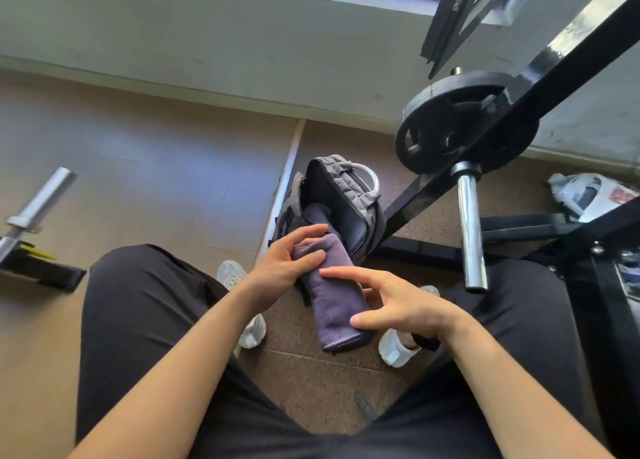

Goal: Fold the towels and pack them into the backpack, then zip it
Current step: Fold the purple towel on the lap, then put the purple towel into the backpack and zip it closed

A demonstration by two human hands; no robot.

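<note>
Left hand (287,266), right hand (401,308) — holding towel (334,306) (backpack (349,193) open)

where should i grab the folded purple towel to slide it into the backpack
Grip the folded purple towel around its near half, from the sides, across its narrow width. It is a long bundle whose far end points at the open grey backpack, so that end should probably stay free to enter first.

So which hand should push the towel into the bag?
Probably the right hand. It holds the towel near its back end, so it can push it forward. The left hand holds the front end, right by the open bag, and can steer it in.
</note>
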